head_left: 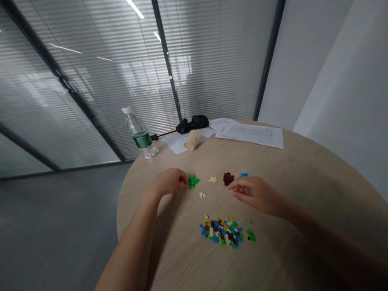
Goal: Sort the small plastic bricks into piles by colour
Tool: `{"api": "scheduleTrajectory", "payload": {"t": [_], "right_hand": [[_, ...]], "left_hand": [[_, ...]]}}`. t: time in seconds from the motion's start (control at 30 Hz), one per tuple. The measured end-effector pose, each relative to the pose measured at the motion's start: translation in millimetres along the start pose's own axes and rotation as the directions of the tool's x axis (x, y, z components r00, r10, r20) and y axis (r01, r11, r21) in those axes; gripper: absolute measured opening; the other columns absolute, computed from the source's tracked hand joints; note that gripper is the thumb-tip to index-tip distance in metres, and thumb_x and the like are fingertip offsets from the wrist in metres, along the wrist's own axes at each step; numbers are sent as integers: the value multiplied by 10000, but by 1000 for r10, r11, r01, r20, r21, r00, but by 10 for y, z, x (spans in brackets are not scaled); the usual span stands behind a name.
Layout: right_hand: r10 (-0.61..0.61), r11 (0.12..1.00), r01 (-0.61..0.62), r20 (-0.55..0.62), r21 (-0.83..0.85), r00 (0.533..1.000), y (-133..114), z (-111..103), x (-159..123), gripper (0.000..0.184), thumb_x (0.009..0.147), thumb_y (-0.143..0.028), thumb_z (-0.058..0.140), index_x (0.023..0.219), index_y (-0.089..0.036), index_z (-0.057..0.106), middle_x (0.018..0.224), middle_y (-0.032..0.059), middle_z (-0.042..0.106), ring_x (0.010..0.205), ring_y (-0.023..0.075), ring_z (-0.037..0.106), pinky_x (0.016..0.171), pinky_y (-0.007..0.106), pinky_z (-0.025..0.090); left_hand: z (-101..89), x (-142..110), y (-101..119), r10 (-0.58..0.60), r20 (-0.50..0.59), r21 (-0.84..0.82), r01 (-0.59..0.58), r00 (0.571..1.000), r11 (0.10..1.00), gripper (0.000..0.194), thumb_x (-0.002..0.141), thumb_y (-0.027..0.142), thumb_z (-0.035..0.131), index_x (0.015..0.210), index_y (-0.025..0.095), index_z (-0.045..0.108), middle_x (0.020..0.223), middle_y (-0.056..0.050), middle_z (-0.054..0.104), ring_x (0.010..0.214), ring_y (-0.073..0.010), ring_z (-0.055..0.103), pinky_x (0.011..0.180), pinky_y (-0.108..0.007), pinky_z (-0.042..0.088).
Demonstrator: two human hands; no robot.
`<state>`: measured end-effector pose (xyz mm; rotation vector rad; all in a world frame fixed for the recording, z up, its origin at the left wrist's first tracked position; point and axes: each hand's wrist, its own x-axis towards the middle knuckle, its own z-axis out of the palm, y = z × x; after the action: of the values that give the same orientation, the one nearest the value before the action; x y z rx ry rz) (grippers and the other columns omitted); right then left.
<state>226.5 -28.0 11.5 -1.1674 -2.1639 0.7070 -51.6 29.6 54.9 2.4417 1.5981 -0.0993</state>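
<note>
My left hand [171, 181] is at the left edge of a small pile of green toy bricks [193, 182], its fingers curled together. What its fingertips hold, if anything, is hidden. Beside a dark brown brick pile [228, 178] hovers my right hand [254, 194], thumb and fingers slightly apart, with nothing visible between them. A few blue bricks [244, 175] lie just behind that hand. Between the hands are a cream-coloured pile [213, 179] and a few white bricks [203, 195]. Nearer to me spreads a mixed heap of coloured bricks [222, 231], with several loose green pieces [251, 235] to its right.
A round wooden table [182, 258] carries everything. Toward the back left stands a water bottle [141, 135]. A paper cup [193, 140] lies on its side on a white sheet [176, 143], near a black bundled object [194, 123]. Printed papers [251, 134] lie at the far edge.
</note>
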Motion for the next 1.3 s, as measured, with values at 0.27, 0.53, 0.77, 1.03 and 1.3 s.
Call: {"api": "scheduleTrajectory", "payload": {"t": [0.27,0.53,0.77,1.03,1.3], "right_hand": [[-15,997,22,99,-73,995,-54,-69,-14,138,769,-239,562,745,-158,671,661,30,639,576,122,545,546,231,400],[18,1000,-23,389,8,921,-24,-225,-110,105,668,-129,576,698,-157,672,559,-11,577,505,99,511,480,196,384],[76,993,-112,500,42,863,-18,-226,-159,145,596,-106,595,693,-169,683,551,-25,580,508,101,530,478,185,405],[4,999,11,426,-32,905,-17,-148,-132,68,659,-150,601,645,-159,667,561,-16,566,490,90,483,461,192,344],[158,909,-144,-3,391,987,-181,69,40,177,752,-336,571,725,-165,607,629,-7,555,563,101,472,530,224,375]], "left_hand": [[36,12,-13,-36,28,3,36,999,999,155,669,267,587,773,200,680,751,-16,670,657,-152,570,539,-214,338],[-23,-3,115,100,-114,-25,-104,988,994,175,745,327,564,766,180,656,677,-2,621,588,-118,521,531,-209,319],[104,52,347,401,-141,-102,-416,905,903,158,796,232,500,812,180,649,761,0,641,658,-107,542,630,-205,376],[131,57,370,447,-180,-113,-470,876,876,146,807,201,500,829,175,642,769,-6,634,681,-109,550,654,-217,399],[118,-48,612,514,-574,-112,-683,637,722,196,816,351,583,889,173,621,814,-38,600,768,-130,550,699,-243,439]]}}
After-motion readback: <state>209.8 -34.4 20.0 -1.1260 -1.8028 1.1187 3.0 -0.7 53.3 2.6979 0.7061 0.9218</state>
